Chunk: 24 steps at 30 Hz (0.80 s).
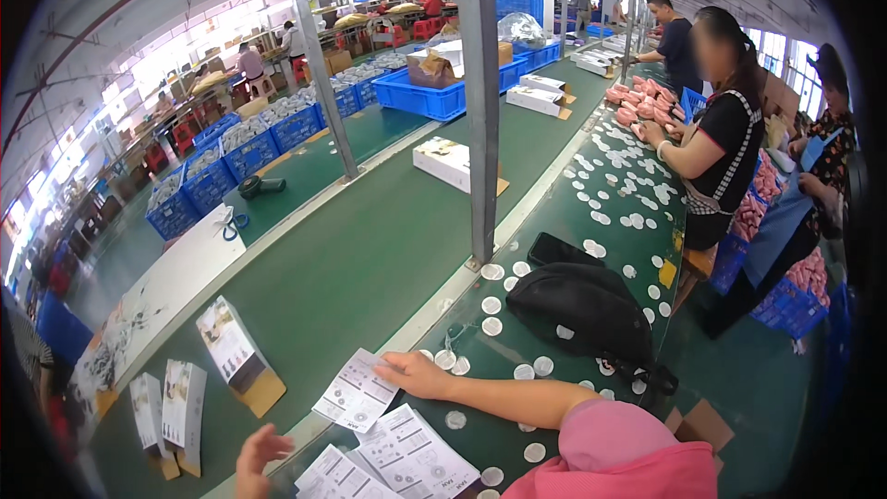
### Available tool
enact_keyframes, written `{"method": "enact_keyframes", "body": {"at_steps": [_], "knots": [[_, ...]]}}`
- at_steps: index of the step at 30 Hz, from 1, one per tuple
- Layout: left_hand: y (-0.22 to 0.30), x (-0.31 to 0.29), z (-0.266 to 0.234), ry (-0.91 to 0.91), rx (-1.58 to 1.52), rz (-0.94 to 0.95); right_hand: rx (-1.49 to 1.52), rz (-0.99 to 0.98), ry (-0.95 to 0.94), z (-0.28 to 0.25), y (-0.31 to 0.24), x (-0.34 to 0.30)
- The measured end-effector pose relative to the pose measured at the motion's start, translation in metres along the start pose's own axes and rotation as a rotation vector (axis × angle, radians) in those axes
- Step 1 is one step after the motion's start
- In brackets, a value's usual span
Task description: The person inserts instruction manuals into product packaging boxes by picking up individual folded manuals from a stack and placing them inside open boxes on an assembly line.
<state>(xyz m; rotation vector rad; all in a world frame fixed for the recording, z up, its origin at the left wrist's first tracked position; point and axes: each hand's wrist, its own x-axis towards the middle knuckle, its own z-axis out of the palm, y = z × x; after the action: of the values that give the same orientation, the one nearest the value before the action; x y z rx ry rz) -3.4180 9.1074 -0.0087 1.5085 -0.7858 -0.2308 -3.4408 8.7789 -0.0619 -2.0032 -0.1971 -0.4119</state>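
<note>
My right hand point(418, 375) pinches the edge of a printed instruction leaflet point(351, 399), held at the rim of the green belt. Just below it, several more leaflets point(420, 457) lie overlapping on the worktable. My left hand point(262, 458) is raised at the lower edge, left of the leaflets, its fingers apart and nothing in them. Beyond it on the belt lie three open-ended white cartons: one large carton point(222, 337) and two beside it, a middle carton point(183, 399) and a left carton point(148, 407).
A metal post point(479, 120) rises beside the green belt point(360, 240). A black bag point(573, 310), a phone point(562, 250) and scattered round whitish discs point(492, 326) are on the table. A co-worker point(730, 139) handles pink pieces at the right. Blue crates point(251, 155) line the left.
</note>
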Motion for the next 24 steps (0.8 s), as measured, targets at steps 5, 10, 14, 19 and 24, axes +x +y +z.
{"method": "enact_keyframes", "body": {"at_steps": [5,10,14,19,24], "knots": [[0.074,0.005,0.046,-0.030,0.768,-0.171,0.035,0.038,-0.012,-0.007,-0.024,0.008],[0.093,0.019,0.049,-0.060,0.629,-0.273,0.071,0.046,0.003,-0.008,-0.018,0.020],[0.065,0.011,0.033,-0.060,0.616,-0.174,0.180,0.104,-0.033,0.002,-0.035,0.026],[0.069,0.032,0.044,0.011,0.679,-0.165,0.101,0.061,0.027,-0.016,-0.027,0.032],[0.049,0.015,0.027,0.151,0.643,0.029,0.139,0.113,-0.014,-0.005,-0.027,0.034]]}}
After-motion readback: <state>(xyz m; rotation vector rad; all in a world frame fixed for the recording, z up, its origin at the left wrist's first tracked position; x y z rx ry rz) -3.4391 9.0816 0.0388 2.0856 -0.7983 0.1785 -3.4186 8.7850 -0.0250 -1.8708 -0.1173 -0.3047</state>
